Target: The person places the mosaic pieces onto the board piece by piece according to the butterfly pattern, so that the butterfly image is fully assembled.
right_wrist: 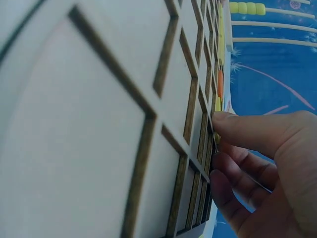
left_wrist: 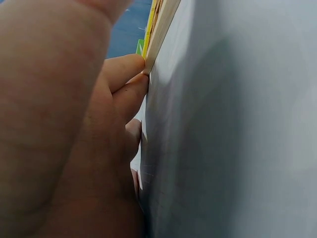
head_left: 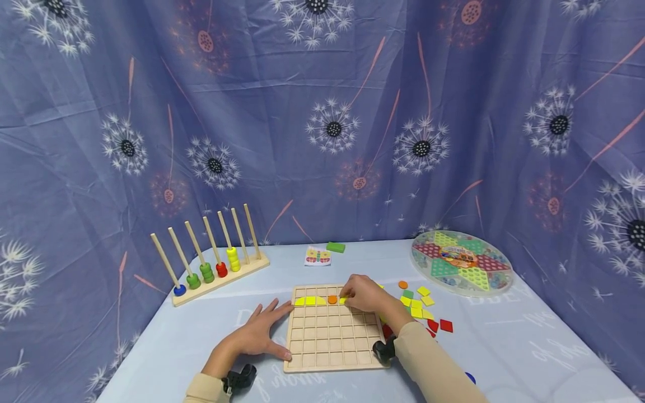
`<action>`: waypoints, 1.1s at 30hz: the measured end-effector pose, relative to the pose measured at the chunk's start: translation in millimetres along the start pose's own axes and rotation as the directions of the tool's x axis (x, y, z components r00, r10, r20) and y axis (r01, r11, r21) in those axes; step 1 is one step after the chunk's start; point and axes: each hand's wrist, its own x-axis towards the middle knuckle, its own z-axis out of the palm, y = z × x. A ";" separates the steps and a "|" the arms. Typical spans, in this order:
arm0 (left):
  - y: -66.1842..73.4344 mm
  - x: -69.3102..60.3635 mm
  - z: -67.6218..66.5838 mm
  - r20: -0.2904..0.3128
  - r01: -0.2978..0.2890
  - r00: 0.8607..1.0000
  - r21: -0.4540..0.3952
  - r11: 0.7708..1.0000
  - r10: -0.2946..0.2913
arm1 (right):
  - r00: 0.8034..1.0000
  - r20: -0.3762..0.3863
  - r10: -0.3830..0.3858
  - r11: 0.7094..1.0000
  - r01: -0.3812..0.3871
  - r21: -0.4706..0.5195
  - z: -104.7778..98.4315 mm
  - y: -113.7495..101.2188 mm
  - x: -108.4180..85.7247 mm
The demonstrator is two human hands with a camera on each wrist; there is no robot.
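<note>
A wooden grid board (head_left: 327, 336) lies flat on the table. Along its second row from the far edge sit yellow pieces (head_left: 310, 301) and an orange disc (head_left: 332, 299). My left hand (head_left: 259, 333) is spread at the board's left side, its fingertips and thumb touching the frame. Over the same row, my right hand (head_left: 365, 294) pinches a small yellow piece (right_wrist: 218, 137) between thumb and fingers. Beside its thumb, another yellow piece (head_left: 343, 300) lies in the row. The fingers partly hide the pinched piece, so its shape is unclear.
Loose yellow tiles (head_left: 416, 308), red tiles (head_left: 446, 326) and an orange disc (head_left: 403, 285) lie right of the board. A peg stacker (head_left: 221, 280) stands at left. Behind are a picture card (head_left: 318, 256) and green block (head_left: 335, 247); a round star-pattern game board (head_left: 461, 263) is at right.
</note>
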 end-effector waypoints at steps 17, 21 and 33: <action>0.9 3.0 -1.5 -0.005 -0.012 1.000 0.018 1.000 0.012 | 0.974 -0.102 0.200 0.968 -0.180 0.177 -30.3 32.8 -16.0; 0.1 2.4 -1.9 -0.004 0.013 1.000 0.022 1.000 -0.013 | 0.960 -0.118 0.252 0.958 -0.231 0.167 -35.8 39.1 -21.1; -1.9 0.2 1.6 0.006 0.019 1.000 0.011 1.000 -0.019 | 0.936 -0.084 0.342 0.937 -0.333 0.107 -29.8 61.9 -33.0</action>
